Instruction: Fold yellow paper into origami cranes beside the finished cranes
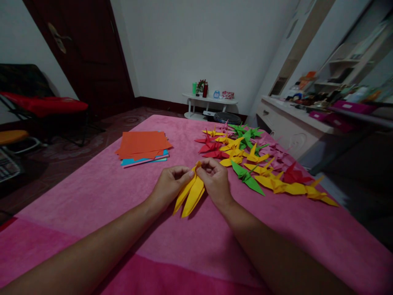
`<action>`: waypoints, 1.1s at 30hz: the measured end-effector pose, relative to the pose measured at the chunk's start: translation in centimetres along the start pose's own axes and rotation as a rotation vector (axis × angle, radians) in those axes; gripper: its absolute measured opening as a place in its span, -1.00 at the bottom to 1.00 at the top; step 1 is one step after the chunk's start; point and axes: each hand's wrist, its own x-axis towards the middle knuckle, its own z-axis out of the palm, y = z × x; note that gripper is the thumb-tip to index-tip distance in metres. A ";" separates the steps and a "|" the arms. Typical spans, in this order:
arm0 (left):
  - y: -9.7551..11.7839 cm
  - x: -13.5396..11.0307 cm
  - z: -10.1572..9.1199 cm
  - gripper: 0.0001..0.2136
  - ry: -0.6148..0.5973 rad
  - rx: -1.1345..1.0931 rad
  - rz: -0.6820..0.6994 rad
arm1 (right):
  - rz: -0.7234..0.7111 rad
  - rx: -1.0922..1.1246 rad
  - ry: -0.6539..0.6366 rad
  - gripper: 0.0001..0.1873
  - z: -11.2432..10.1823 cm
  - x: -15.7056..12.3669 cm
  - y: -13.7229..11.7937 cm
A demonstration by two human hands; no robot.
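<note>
Both hands meet over the pink cloth (92,196), with the yellow paper (190,196), a narrow folded piece, between them. Its long axis runs from the fingertips at its far tip back toward the person, leaning a little left. The left hand (169,185) and right hand (215,180) flank that tip about equally, each pinching it with thumb and forefinger, the other fingers curled. Cranes (254,162) lie just right of the right hand. A paper stack (143,147) sits farther off, beyond the left.
</note>
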 end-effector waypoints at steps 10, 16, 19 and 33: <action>0.5 -0.2 0.0 -0.69 0.055 -0.063 0.006 | -0.001 0.007 -0.080 -0.85 -0.4 0.2 -0.2; 0.6 -0.2 -0.2 -0.73 0.038 -0.067 0.047 | -0.028 -0.049 -0.085 -0.92 -0.6 0.3 0.1; 0.6 -0.2 -0.2 -0.76 0.046 -0.018 0.066 | -0.033 -0.065 -0.115 -0.91 -0.7 0.2 -0.2; 1.1 -0.6 -0.2 -0.79 0.052 0.197 0.154 | 0.008 -0.012 -0.120 -0.90 -0.6 -0.2 -0.8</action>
